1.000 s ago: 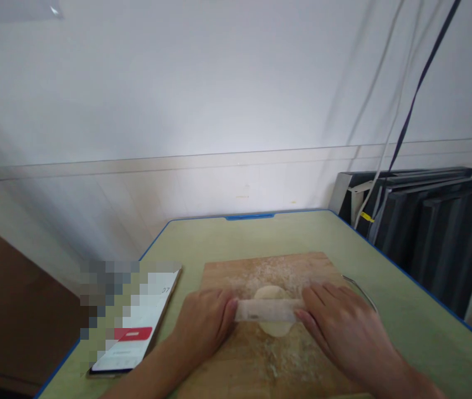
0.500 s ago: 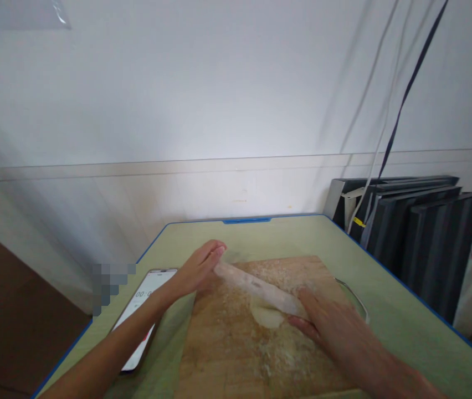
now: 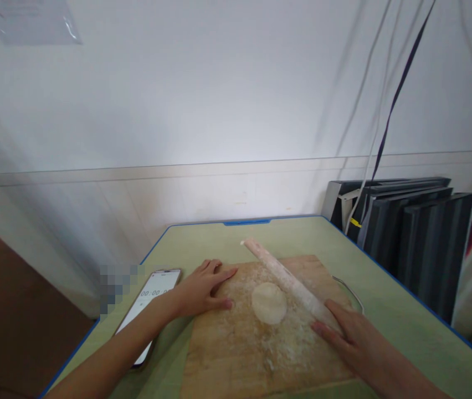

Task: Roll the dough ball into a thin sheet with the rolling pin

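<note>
A round, flattened piece of dough lies on a flour-dusted wooden board. My right hand is closed around the near end of a floury rolling pin, which slants across the board to the right of the dough. The pin's far end points away to the left, past the board's back edge, with nobody holding it. At the board's left edge, my left hand is open, its fingers apart and empty, beside the dough without touching it.
A phone with a timer on its screen lies left of the board, partly behind my left forearm. The table has a blue edge. Dark panels lean beyond its right side, near hanging cables. A metal loop shows at the board's right.
My left hand has let go of the rolling pin's far end and opened. The pin has swung off the dough to the right in my right hand, leaving the round fully visible.
</note>
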Demonstrator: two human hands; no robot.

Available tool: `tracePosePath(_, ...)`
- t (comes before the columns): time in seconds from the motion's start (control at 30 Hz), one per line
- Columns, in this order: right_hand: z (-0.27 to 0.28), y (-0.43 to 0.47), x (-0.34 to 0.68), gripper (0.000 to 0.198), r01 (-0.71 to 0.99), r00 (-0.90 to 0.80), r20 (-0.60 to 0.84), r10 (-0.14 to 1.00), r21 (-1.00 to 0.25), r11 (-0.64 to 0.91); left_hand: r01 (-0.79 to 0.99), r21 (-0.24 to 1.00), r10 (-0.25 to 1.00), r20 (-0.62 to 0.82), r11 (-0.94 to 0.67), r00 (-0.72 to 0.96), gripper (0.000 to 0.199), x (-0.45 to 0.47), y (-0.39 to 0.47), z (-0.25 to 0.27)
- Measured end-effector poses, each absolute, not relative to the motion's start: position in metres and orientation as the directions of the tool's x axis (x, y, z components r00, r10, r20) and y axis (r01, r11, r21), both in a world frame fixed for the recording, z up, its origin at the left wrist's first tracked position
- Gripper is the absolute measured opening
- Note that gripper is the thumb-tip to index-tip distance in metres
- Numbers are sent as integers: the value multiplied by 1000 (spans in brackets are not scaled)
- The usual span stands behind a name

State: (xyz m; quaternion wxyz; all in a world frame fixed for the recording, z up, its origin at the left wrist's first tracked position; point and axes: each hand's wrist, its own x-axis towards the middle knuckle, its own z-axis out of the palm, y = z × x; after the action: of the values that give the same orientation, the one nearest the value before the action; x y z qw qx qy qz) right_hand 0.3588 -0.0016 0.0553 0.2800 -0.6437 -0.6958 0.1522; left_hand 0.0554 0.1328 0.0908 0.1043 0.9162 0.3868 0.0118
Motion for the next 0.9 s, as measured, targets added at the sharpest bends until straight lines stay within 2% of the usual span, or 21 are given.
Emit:
tracePosePath(0.17,42,6,366,37,875,23,314,949,-465,132,779,102,779,-46,-619,625,70,60,109,94)
tracePosePath(0.43,23,-26,377,41,929,-97,551,829,-249,274,817,11,817,-12,-577,577,66,63,100,98)
tracePosePath(0.5,17,-32,377,44,935,-52,553,832,-267,235,821,-8,822,-8,-570,570,66,64,101,99)
tracePosePath(0.67,22,-16,373,44,889,32,449,893,-422,180,847,-52,847,8,-530,531,64,68,96,97)
tracePosePath(0.9,43,43,383,35,895,77,419,905,-428,122,889,-63,889,37,-454,457,65,80,78,97)
